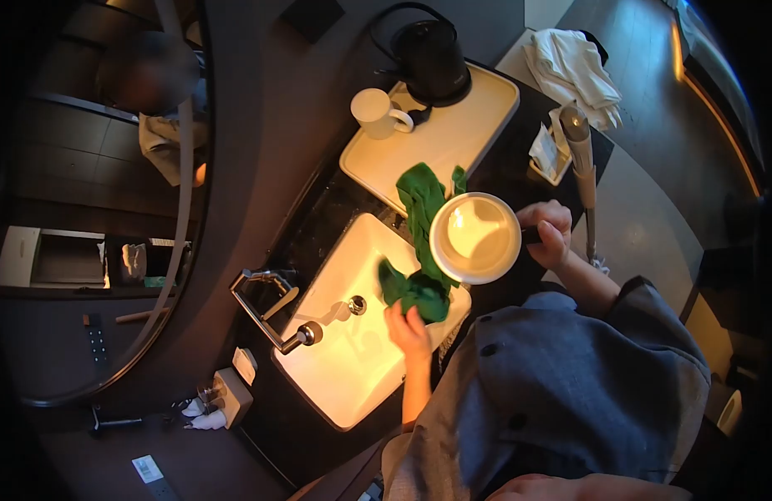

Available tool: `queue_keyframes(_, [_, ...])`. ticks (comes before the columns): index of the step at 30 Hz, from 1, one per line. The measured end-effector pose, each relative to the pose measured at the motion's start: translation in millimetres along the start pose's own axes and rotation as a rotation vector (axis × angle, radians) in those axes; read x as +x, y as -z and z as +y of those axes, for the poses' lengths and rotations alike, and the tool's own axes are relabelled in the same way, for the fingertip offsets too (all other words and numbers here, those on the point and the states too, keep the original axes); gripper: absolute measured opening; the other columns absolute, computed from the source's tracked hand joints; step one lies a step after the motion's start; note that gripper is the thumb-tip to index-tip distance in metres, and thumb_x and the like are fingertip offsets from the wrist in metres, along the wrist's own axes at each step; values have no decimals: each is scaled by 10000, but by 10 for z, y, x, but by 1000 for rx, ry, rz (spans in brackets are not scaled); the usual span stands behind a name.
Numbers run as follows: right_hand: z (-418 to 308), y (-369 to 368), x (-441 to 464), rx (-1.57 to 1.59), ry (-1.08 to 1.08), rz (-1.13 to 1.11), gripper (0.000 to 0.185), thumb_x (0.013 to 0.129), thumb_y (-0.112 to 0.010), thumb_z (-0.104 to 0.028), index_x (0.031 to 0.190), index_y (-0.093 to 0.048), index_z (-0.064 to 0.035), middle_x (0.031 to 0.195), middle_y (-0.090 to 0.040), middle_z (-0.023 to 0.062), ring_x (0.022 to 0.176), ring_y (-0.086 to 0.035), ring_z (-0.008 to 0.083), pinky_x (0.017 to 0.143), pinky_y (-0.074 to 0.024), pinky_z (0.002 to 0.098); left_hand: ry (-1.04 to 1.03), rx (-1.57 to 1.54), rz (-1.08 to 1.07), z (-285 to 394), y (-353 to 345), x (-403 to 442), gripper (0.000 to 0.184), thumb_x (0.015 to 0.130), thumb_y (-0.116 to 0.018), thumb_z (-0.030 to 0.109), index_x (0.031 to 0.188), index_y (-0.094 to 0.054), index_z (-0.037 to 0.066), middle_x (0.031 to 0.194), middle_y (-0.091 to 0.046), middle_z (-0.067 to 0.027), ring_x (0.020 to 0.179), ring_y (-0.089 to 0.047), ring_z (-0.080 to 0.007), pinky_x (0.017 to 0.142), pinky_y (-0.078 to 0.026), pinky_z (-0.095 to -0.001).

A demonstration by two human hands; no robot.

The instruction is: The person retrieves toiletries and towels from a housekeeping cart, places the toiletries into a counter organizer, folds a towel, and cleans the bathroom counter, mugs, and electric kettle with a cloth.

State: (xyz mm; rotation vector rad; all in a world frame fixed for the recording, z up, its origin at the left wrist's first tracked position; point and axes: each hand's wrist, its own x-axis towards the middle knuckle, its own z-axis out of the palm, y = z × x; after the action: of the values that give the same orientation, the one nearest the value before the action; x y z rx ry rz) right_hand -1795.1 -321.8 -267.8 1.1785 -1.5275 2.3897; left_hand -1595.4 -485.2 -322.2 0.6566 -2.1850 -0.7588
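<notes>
My left hand is closed on a bunched green cloth over the sink's edge. The cloth's longer part stretches up to the tray and passes behind a round white vessel. My right hand is wrapped round the dark handle of that white vessel, whose pale inside faces me. The vessel is held above the counter, beside the cloth. Below my left hand lies the white rectangular sink, with a round drain in its floor.
A dark tap reaches over the sink. On a cream tray stand a black kettle and a white mug. Nearby are a hairdryer, folded white towels and a small box. A large mirror hangs left.
</notes>
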Motion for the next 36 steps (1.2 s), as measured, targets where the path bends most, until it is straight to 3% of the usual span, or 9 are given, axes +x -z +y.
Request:
queue_keyframes(3, [-95,-85,185,116,108,-155,276,762,-481,-107,516,-393,-18,449,-391,79,366,-389,175,372,-287,265,175,-143,47,163,414,106,186,848,-438,89,1001,-478,-8,871,-557,-94,745,-536,-180,656,-433,-268])
queue_keyframes(13, [-79,-237,358,-297,425,-333,218,629,-575,-109,494,-410,-60,419,-322,34,327,-334,180,341,-248,283,724,-1101,-166,679,354,431,312,865,-453,125,1136,-399,-19,976,-539,-105,864,-534,-153,758,-434,-262])
queue_keyframes(19, [-192,-379,365,-417,453,-579,272,575,-638,-153,459,-394,-128,424,-323,1,355,-369,160,348,-269,276,368,-1506,-924,586,-173,443,600,656,-471,-34,1237,-327,13,1146,-448,-144,1095,-432,-247,890,-351,-325])
queue_keyframes(22, [-154,-432,317,-510,280,-596,259,580,-657,-164,455,-435,-118,423,-387,20,367,-417,169,360,-298,288,-264,-545,-920,681,-215,589,505,656,-535,-8,1147,-416,-3,1018,-507,-162,1014,-489,-287,838,-389,-321])
queue_keyframes(26, [47,-474,349,-483,-400,-656,247,679,-650,-182,521,-524,-41,472,-446,56,452,-482,156,432,-359,278,-372,-308,-1033,514,-232,623,416,654,-621,51,1050,-509,-11,949,-560,-127,929,-539,-259,823,-406,-314])
queue_keyframes(27, [22,-455,473,-411,-687,-790,228,723,-627,-181,578,-553,-22,541,-494,63,520,-507,130,480,-381,264,-169,-493,-1092,536,-179,635,443,640,-618,34,1063,-499,-16,971,-558,-124,940,-536,-253,836,-404,-319])
queue_keyframes(31, [146,-520,605,53,-393,-899,166,825,-503,-127,796,-577,19,1014,-499,80,815,-473,106,676,-380,253,481,-1222,-1143,490,5,627,644,585,-634,109,1164,-401,-48,1105,-508,-133,1026,-493,-241,908,-369,-341])
queue_keyframes(33, [251,-559,711,445,-212,-1068,241,851,-461,-159,752,-582,24,828,-539,63,711,-488,106,607,-388,248,671,-1675,-995,476,-11,530,692,596,-626,191,1186,-369,-63,1140,-479,-147,1065,-465,-249,929,-342,-339])
queue_keyframes(36, [619,-468,353,233,-666,-707,357,884,-404,-226,672,-573,6,621,-520,19,576,-491,103,524,-380,235,856,-1707,-377,582,-49,466,694,694,-489,378,1230,-335,-35,1216,-417,-157,1101,-428,-274,952,-318,-364])
